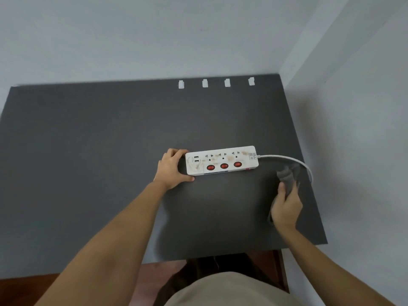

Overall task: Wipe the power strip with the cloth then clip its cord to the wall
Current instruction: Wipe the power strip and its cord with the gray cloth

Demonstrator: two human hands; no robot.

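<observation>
Two bare hands work over a dark grey bench [88, 151] set into the corner of a pale room. A white power strip [221, 160] lies flat near the middle of the bench, long side facing the person, with three red switches along its near edge and brownish smears across its top. The left hand [171, 170] cups the strip's left end, thumb at the near corner and fingers curled round the far corner — a steadying grip, closed on the strip. The right hand [287, 206] is well to the right of the strip and apart from it, its grip closed round a bunched grey cloth [287, 175] that sticks up past the fingers. The white cord [293, 161] leaves the strip's right end and curves down behind the cloth toward the bench's right edge; where it ends is hidden. Four small white clips [204, 83] sit in a row where the back of the bench meets the wall [154, 40], all empty.

Wiping has not yet begun, judging by the smears. The risks from here: the cloth hangs just beside the cord, so a sweep toward the strip could snag the cord and drag the strip out of line. If the left hand loosens, a firm wipe may slide the strip across the smooth top. A bunched cloth may also skip the smears around the sockets.
</observation>
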